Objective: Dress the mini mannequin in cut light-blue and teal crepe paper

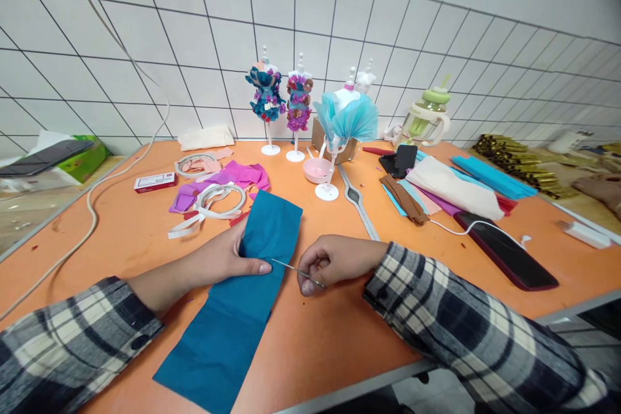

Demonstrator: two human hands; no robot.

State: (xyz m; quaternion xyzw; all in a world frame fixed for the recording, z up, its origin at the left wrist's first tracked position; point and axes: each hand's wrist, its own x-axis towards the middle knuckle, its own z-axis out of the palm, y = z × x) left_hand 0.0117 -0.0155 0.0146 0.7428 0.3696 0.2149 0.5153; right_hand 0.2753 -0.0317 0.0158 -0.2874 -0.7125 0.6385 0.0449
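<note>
The left hand [230,252] pinches the blue strip [237,310], thumb laid across its face and the other fingers tucked behind its left edge. The right hand [332,262] has its fingers curled tightly around what look like small scissors [287,265]; whether the blades are parted cannot be told. Their tip lies over the strip, just beside the left thumb, and this looks like careful cutting work. That thumb seems too near the point: sliding it a little toward the left edge would be safer while giving the same support. The strip seems thin and soft, so it would probably cut more truly if held taut between the left fingers and the table [310,349], with short, light snips rather than one long push. Below the left fingers, a crease appears to cross the strip; smoothing it first should help the line run straight. The strip's lower end reaches toward the near edge of the table, where a sleeve could drag it. Just beyond the left fingers, a roll of tape [220,214] lies near the strip's top, by purple scraps [245,174], so that end is best swung clear of both.
</note>
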